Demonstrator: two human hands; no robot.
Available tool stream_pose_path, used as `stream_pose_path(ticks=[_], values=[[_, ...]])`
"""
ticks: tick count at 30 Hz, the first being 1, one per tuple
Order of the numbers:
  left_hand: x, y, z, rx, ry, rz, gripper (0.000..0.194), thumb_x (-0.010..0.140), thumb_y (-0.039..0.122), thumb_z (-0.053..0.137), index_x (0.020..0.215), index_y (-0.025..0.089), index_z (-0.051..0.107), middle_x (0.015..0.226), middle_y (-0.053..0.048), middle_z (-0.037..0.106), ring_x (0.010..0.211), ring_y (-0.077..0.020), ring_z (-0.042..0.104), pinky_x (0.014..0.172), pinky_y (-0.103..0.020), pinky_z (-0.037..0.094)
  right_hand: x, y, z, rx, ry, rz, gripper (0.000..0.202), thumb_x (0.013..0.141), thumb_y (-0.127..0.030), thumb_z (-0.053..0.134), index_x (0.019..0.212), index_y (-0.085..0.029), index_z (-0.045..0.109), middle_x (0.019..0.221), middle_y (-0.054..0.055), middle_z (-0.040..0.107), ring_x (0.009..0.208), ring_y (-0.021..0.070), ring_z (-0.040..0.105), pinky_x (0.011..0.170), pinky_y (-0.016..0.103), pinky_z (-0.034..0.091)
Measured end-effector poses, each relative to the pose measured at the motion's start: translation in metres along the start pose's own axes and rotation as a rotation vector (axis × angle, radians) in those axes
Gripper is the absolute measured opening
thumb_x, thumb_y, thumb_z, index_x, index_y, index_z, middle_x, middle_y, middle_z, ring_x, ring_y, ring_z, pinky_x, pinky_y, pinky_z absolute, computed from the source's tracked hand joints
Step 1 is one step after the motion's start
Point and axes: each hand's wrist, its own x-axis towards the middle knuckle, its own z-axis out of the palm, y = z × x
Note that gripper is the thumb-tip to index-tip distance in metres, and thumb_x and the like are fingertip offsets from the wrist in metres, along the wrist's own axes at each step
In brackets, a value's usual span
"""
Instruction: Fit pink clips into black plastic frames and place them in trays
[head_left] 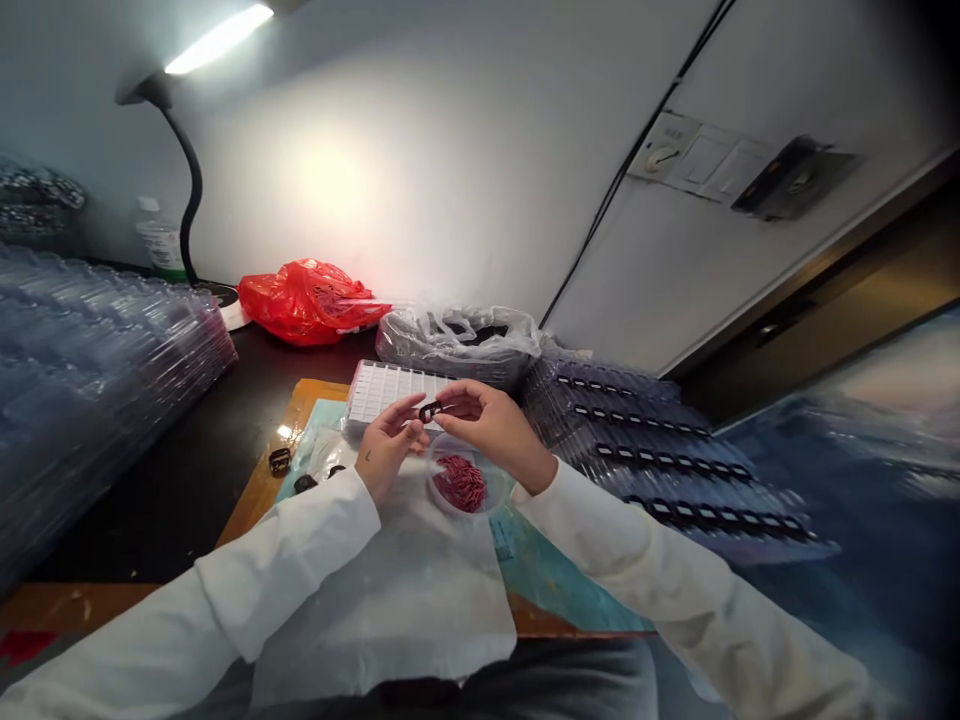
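Between my two hands is a small black frame-like part [430,411] with an opening through it. My right hand [495,425] pinches its right side between thumb and fingertips. At the other side, the fingers of my left hand [390,440] close on its left edge. Just below the hands, a clear round bowl [491,497] holds many thin dark-red pieces [460,483]. Behind them stands a white gridded tray [394,390] with small compartments. Another black part [279,461] lies on the board to the left, and a dark piece [304,484] rests near my left sleeve.
Stacked clear plastic trays [112,370] rise at the left. More trays [660,450], with rows of black parts, stand at the right. A red plastic bag [304,305] and a bag-lined container [457,345] sit against the wall. A lamp [191,180] lights the table.
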Motion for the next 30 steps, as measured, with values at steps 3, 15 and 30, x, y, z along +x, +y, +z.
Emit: stream_pose_path(ticks=[3,15,30], values=[[0.003,0.002,-0.004,-0.062,0.018,-0.004,0.05,0.056,0.041,0.085,0.097,0.016,0.073,0.079,-0.004,0.066,0.058,-0.0073,0.053,0.053,-0.02,0.042,0.003,0.003,0.008,-0.038,0.018,-0.005,0.018,0.071,-0.021,0.067,0.088,-0.018,0.062,0.087,0.003,0.07,0.081,0.0153,0.068,0.075,0.028,0.055],[0.015,0.01,-0.008,-0.174,0.112,-0.053,0.044,0.059,0.035,0.085,0.097,0.017,0.073,0.093,-0.007,0.071,0.074,-0.0114,0.066,0.064,-0.018,0.051,0.059,0.03,-0.005,-0.526,-0.032,-0.092,0.014,0.08,-0.022,0.066,0.093,-0.02,0.07,0.093,0.002,0.073,0.087,0.0138,0.067,0.082,0.025,0.05],[0.006,0.011,-0.001,-0.281,-0.054,-0.195,0.046,0.067,0.035,0.081,0.108,0.017,0.07,0.086,-0.004,0.062,0.059,-0.0054,0.05,0.051,-0.017,0.043,0.12,0.079,-0.014,-0.847,0.081,0.097,0.009,0.074,-0.025,0.072,0.082,-0.024,0.076,0.088,0.004,0.074,0.087,0.0204,0.066,0.073,0.027,0.046]])
